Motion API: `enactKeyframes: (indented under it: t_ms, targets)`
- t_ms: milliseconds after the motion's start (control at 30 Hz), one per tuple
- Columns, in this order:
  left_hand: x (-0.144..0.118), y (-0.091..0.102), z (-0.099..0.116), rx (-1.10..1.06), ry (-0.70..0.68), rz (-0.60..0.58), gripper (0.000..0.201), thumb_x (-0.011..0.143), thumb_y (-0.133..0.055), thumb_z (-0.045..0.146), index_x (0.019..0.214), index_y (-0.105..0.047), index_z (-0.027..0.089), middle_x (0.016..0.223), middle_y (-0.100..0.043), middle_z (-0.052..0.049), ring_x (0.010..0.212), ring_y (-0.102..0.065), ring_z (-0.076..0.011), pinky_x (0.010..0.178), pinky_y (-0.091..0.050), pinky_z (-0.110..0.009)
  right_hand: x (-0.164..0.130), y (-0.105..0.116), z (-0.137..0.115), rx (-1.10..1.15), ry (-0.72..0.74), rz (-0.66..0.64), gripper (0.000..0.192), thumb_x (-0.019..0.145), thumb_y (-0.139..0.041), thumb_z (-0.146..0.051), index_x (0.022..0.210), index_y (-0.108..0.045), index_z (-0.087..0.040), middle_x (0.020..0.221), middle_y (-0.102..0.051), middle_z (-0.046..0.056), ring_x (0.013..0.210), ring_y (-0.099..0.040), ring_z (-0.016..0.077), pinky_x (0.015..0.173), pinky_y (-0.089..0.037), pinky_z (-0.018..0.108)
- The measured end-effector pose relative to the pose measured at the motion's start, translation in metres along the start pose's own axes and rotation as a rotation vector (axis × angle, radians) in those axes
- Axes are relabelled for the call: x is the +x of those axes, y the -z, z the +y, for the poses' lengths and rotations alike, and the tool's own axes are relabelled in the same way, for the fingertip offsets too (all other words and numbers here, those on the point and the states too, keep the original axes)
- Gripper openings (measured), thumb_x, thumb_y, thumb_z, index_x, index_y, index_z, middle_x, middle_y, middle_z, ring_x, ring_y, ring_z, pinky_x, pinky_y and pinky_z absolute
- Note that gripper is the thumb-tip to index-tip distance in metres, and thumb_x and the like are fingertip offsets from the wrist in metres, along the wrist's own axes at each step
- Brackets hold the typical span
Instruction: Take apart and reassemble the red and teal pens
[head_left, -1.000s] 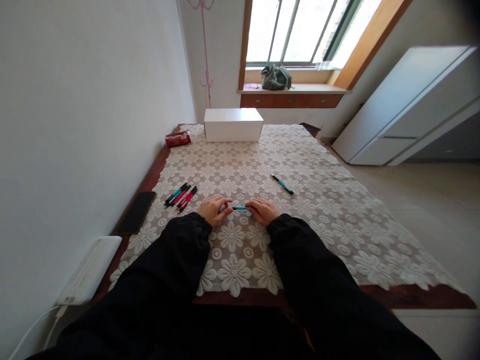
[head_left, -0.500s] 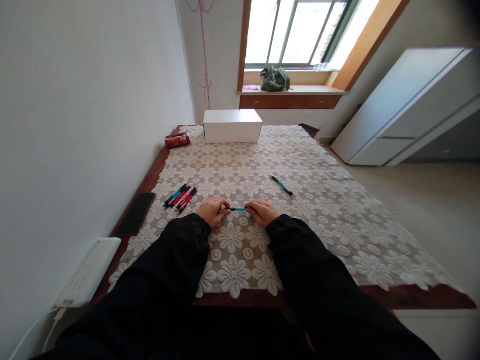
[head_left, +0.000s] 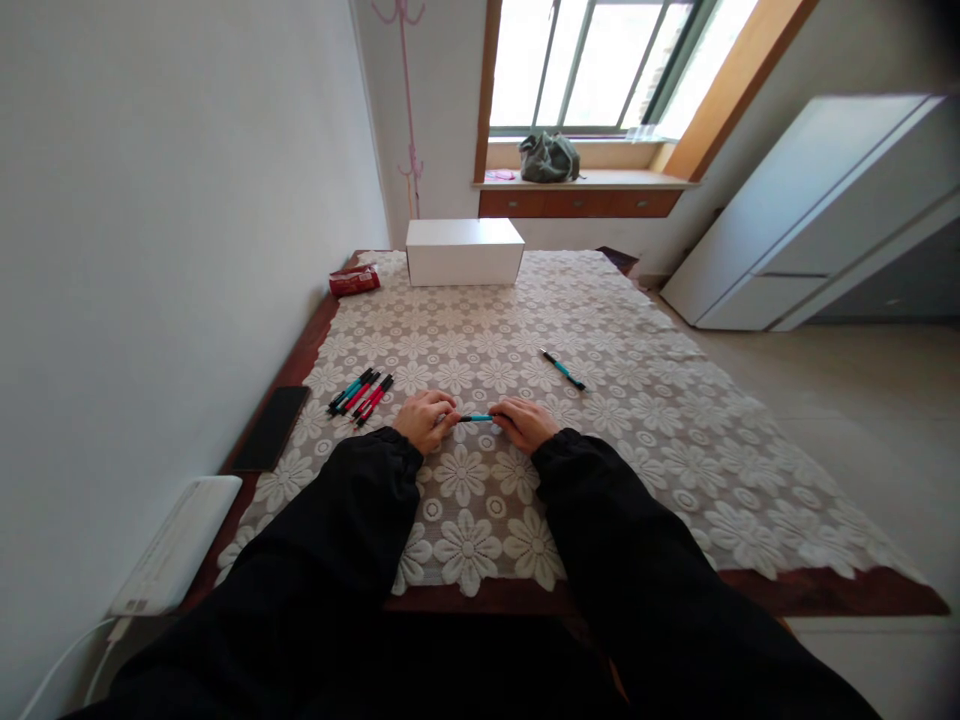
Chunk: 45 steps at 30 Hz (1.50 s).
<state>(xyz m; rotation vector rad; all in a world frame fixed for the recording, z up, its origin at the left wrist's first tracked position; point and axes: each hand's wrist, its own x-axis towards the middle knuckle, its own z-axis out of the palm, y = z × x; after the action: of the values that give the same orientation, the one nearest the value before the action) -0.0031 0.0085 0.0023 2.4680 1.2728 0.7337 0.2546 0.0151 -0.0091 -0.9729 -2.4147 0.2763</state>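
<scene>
Between my hands a teal and black pen (head_left: 477, 418) lies crosswise, just over the lace tablecloth. My left hand (head_left: 426, 420) pinches its left end, and my right hand (head_left: 525, 423) pinches its right end; the fingers cover both tips. Left of my left hand is a small group of pens (head_left: 361, 396), some teal and black, some red and black, lying side by side at a slant. Another teal and black pen (head_left: 563, 370) rests alone on the cloth, beyond my right hand.
A white box (head_left: 465, 262) stands at the table's far end, beside a dark red packet (head_left: 355, 280). Along the left edge lie a black phone (head_left: 271, 428) and a white power bank-like block (head_left: 178, 545) with a cable. The wall runs close on the left.
Hardly anything differs. My left fingers have shifted slightly on the pen's left end; my right hand stays in place.
</scene>
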Motion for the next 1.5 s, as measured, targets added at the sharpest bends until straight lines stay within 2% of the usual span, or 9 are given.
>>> enactKeyframes:
  t_ms: [233,400,567,667,900,1100,1233,1333,1500]
  targets:
    - [0.0003,0.0006,-0.0021,-0.022,0.004,0.026,0.033,0.083,-0.067,0.044,0.106,-0.065,0.022,0.113,-0.067,-0.006,0.107,-0.059,-0.0243,0.095,-0.046,-0.039,-0.0002,0.0001,0.0,-0.001,-0.005,0.001,0.022,0.099,-0.044,-0.028,0.102,-0.064,-0.02,0.093,-0.068,0.009,0.087,-0.063,0.0213,0.081,-0.049,0.034]
    - [-0.0005,0.0004,0.0007,0.002,0.003,0.023,0.03,0.096,-0.046,0.037,0.087,-0.07,0.022,0.111,-0.068,-0.005,0.101,-0.061,-0.0206,0.096,-0.045,-0.038,0.0001,-0.0001,-0.0001,-0.001,-0.006,0.004,0.022,0.099,-0.043,-0.029,0.101,-0.064,-0.02,0.091,-0.067,0.008,0.087,-0.062,0.0214,0.08,-0.049,0.034]
    - [0.0003,0.0003,-0.0012,-0.017,0.002,0.016,0.016,0.087,-0.063,0.037,0.089,-0.066,0.021,0.11,-0.068,-0.005,0.103,-0.06,-0.0227,0.094,-0.046,-0.039,0.0002,0.0,-0.0005,-0.005,-0.005,0.002,0.022,0.099,-0.043,-0.028,0.1,-0.064,-0.02,0.093,-0.067,0.008,0.087,-0.062,0.0206,0.081,-0.048,0.033]
    - [0.0007,0.0003,-0.0022,-0.021,0.016,0.028,0.025,0.08,-0.071,0.04,0.096,-0.064,0.021,0.11,-0.068,-0.006,0.105,-0.059,-0.0246,0.094,-0.046,-0.04,0.0003,0.0003,-0.0005,-0.008,-0.006,0.007,0.022,0.099,-0.044,-0.029,0.1,-0.063,-0.02,0.092,-0.067,0.008,0.087,-0.062,0.0204,0.08,-0.048,0.033]
    - [-0.0004,-0.0004,-0.0007,0.015,0.001,0.021,0.03,0.097,-0.045,0.036,0.086,-0.07,0.022,0.11,-0.068,-0.005,0.102,-0.059,-0.0208,0.096,-0.045,-0.038,-0.0001,-0.0007,0.0012,-0.001,-0.005,0.008,0.021,0.099,-0.044,-0.028,0.101,-0.063,-0.021,0.092,-0.067,0.007,0.088,-0.062,0.0205,0.081,-0.048,0.033]
    - [0.0006,0.001,-0.0013,-0.001,0.028,0.002,0.019,0.082,-0.068,0.035,0.095,-0.066,0.022,0.11,-0.067,-0.006,0.106,-0.058,-0.024,0.095,-0.046,-0.04,-0.0002,-0.001,0.0021,-0.005,-0.016,-0.009,0.02,0.098,-0.045,-0.029,0.101,-0.063,-0.021,0.094,-0.068,0.007,0.089,-0.062,0.0209,0.082,-0.048,0.034]
    - [-0.0001,0.0008,-0.0005,-0.013,0.013,0.042,0.024,0.09,-0.057,0.04,0.105,-0.065,0.023,0.115,-0.067,-0.006,0.11,-0.057,-0.0231,0.099,-0.044,-0.041,-0.0004,-0.0014,0.0025,-0.016,-0.028,-0.014,0.021,0.098,-0.045,-0.029,0.101,-0.063,-0.021,0.092,-0.067,0.007,0.089,-0.062,0.0211,0.082,-0.048,0.034]
    - [-0.0003,-0.0003,-0.0012,-0.01,-0.003,0.026,0.025,0.095,-0.049,0.038,0.094,-0.069,0.022,0.113,-0.068,-0.005,0.107,-0.059,-0.0214,0.1,-0.044,-0.04,-0.0005,-0.0018,0.0024,-0.01,-0.036,-0.01,0.021,0.098,-0.044,-0.029,0.102,-0.064,-0.022,0.093,-0.068,0.007,0.089,-0.062,0.0208,0.082,-0.049,0.034]
    - [0.0007,0.0002,-0.0029,-0.036,-0.018,0.002,0.013,0.086,-0.065,0.034,0.088,-0.066,0.021,0.107,-0.069,-0.005,0.106,-0.059,-0.0224,0.098,-0.045,-0.04,0.0002,-0.0002,0.0003,-0.011,-0.04,-0.017,0.021,0.098,-0.045,-0.03,0.102,-0.064,-0.022,0.094,-0.068,0.007,0.088,-0.062,0.0203,0.081,-0.048,0.033]
